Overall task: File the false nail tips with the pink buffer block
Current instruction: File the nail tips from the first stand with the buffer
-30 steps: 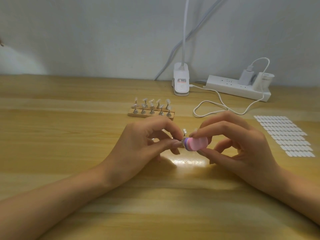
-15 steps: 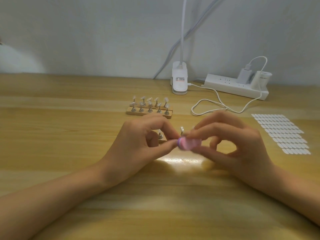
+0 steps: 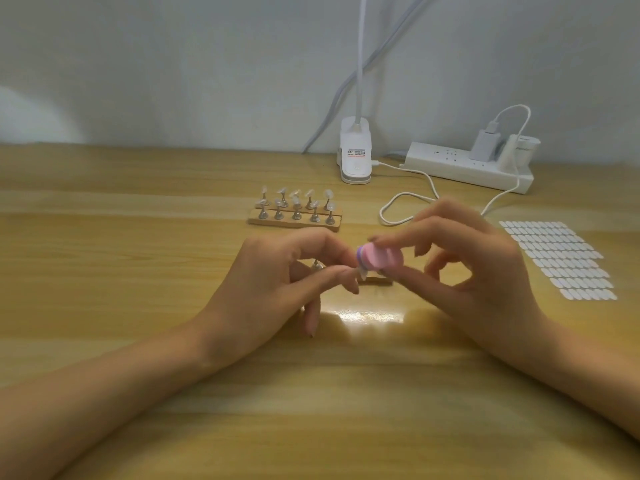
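Where the two hands meet above the middle of the desk [image 3: 138,258], the pink buffer block [image 3: 381,258] is held clear of the surface, with its purple-edged end against a false nail tip [image 3: 362,273].

The right hand [image 3: 467,271] pinches the block, forefinger on top and thumb beneath. Its other fingers are loosely curled behind.

The left hand [image 3: 273,285] closes thumb and forefinger on the nail tip at the block's left end (the exact contact is blurred). A small metal stand [image 3: 316,265] shows in the gap between its fingers. The lower fingers rest on the desk.

A short wooden base [image 3: 376,281] lies on the desk directly under the block, partly hidden by the hands.

Behind the hands stands a wooden rack [image 3: 294,221] carrying two rows of mounted nail tips [image 3: 295,197] on metal pegs.

Further back, against the wall [image 3: 173,64], are a white clip lamp base [image 3: 356,161] and a white power strip [image 3: 464,168] with a charger [image 3: 484,144] plugged in. A white cable [image 3: 408,199] loops across the desk between them.

A sheet of white oval tabs [image 3: 557,258] lies flat to the right of the right hand, apart from it.
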A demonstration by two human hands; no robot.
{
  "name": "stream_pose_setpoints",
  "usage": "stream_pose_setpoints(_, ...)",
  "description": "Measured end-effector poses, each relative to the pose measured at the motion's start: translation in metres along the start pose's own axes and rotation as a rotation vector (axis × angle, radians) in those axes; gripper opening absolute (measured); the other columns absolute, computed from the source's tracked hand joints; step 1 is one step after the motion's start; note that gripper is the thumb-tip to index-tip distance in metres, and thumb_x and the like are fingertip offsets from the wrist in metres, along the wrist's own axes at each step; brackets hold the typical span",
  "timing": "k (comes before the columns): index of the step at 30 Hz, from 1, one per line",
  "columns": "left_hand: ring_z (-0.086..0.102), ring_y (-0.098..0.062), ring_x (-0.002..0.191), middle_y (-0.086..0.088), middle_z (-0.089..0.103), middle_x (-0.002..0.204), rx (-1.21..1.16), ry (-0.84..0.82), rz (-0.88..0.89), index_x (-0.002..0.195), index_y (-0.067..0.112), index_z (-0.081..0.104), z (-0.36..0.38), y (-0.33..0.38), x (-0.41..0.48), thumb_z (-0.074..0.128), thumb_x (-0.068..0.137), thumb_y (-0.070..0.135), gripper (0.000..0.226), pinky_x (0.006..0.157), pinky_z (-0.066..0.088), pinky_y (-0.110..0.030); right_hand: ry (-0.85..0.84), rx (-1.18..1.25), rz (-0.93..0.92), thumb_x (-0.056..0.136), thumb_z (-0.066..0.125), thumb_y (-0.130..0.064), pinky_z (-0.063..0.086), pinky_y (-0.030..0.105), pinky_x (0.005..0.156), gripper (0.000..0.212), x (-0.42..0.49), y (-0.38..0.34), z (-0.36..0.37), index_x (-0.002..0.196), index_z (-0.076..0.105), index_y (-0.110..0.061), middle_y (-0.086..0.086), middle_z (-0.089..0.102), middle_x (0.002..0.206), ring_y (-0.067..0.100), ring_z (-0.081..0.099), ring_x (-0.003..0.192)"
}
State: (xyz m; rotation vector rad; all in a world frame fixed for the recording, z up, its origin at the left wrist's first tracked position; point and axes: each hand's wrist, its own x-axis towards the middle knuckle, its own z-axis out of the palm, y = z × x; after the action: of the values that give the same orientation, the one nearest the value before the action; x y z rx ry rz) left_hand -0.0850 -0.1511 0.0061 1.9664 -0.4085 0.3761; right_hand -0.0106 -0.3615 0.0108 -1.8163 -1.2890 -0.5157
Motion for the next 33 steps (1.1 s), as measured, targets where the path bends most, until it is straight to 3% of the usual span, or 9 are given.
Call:
stream_pose_setpoints(3,0.061,-0.007,0.039,0.021,0.071,0.069,0.031,0.009,0.027,0.090,0.014,0.070,0.0005,0.0011,-0.0015,0.069,0.087,0.022,0.009,0.048,0.050,-0.030,-0.013,0.017,-0.037,0.088,0.072,-0.023,0.047,0.025,0.051,0.017,-0.0001,-0.0016,0.0005,0.105,0.069,-0.023,0.010,0.060,0.087,0.016,0.057,0.076)
stream_pose_setpoints(5,0.061,-0.006,0.039,0.025,0.067,0.064,0.057,0.012,0.039,0.089,0.013,0.071,0.0012,0.0004,-0.0016,0.072,0.087,0.019,0.006,0.049,0.048,-0.020,-0.022,0.016,-0.072,0.089,0.074,-0.020,0.046,0.024,0.051,0.017,-0.0008,-0.0026,0.0019,0.106,0.069,-0.022,0.009,0.060,0.085,0.015,0.057,0.077)
stream_pose_setpoints(8,0.060,-0.008,0.038,0.012,0.068,0.058,0.069,0.046,0.041,0.083,0.015,0.073,0.0003,-0.0011,-0.0025,0.080,0.083,0.015,0.008,0.054,0.044,-0.011,-0.001,-0.002,-0.024,0.089,0.072,-0.022,0.046,0.027,0.050,0.017,0.0009,-0.0007,-0.0005,0.106,0.069,-0.022,0.010,0.061,0.087,0.015,0.056,0.079)
stream_pose_setpoints(15,0.053,-0.003,0.040,0.008,0.067,0.058,0.066,0.072,0.001,0.074,0.018,0.069,0.0002,-0.0002,-0.0011,0.080,0.076,0.021,0.012,0.046,0.040,-0.016,-0.003,-0.055,-0.078,0.090,0.071,-0.022,0.045,0.027,0.054,0.015,0.0009,-0.0012,0.0015,0.105,0.071,-0.021,0.006,0.064,0.087,0.021,0.056,0.081)
stream_pose_setpoints(18,0.039,-0.001,0.043,0.007,0.053,0.047,0.119,0.069,0.020,0.071,0.028,0.067,-0.0002,-0.0002,-0.0011,0.081,0.075,0.034,0.016,0.046,0.035,-0.022,-0.038,-0.052,-0.135,0.089,0.073,-0.021,0.044,0.021,0.060,0.016,0.0005,-0.0031,0.0033,0.105,0.071,-0.023,0.004,0.065,0.089,0.020,0.058,0.079)
stream_pose_setpoints(21,0.036,-0.004,0.043,0.008,0.049,0.045,0.108,0.075,0.019,0.072,0.022,0.069,-0.0012,-0.0021,-0.0009,0.080,0.077,0.029,0.013,0.047,0.037,-0.031,0.005,-0.097,-0.047,0.089,0.071,-0.021,0.045,0.025,0.059,0.016,0.0015,-0.0014,0.0014,0.105,0.070,-0.024,0.003,0.065,0.088,0.022,0.055,0.082)
stream_pose_setpoints(28,0.034,-0.005,0.044,-0.002,0.048,0.045,0.122,0.075,0.029,0.072,0.020,0.070,-0.0005,-0.0017,-0.0008,0.079,0.078,0.027,0.012,0.047,0.033,-0.031,-0.003,-0.113,-0.041,0.090,0.069,-0.026,0.042,0.021,0.062,0.014,0.0016,-0.0034,0.0018,0.104,0.069,-0.025,0.002,0.063,0.086,0.017,0.052,0.080)
stream_pose_setpoints(31,0.032,-0.004,0.045,0.004,0.042,0.045,0.150,0.067,0.066,0.071,0.024,0.068,-0.0001,0.0000,-0.0016,0.081,0.077,0.033,0.017,0.048,0.030,-0.028,-0.022,-0.077,-0.093,0.091,0.068,-0.027,0.039,0.014,0.069,0.015,0.0007,-0.0053,0.0043,0.106,0.068,-0.026,0.003,0.062,0.087,0.016,0.054,0.080)
stream_pose_setpoints(33,0.032,-0.004,0.045,0.003,0.042,0.045,0.144,0.073,0.058,0.072,0.021,0.069,-0.0001,-0.0006,-0.0011,0.080,0.078,0.031,0.016,0.048,0.033,-0.030,-0.018,-0.073,-0.059,0.090,0.069,-0.026,0.042,0.019,0.062,0.015,0.0011,-0.0036,0.0035,0.105,0.069,-0.026,0.003,0.062,0.087,0.018,0.054,0.080)
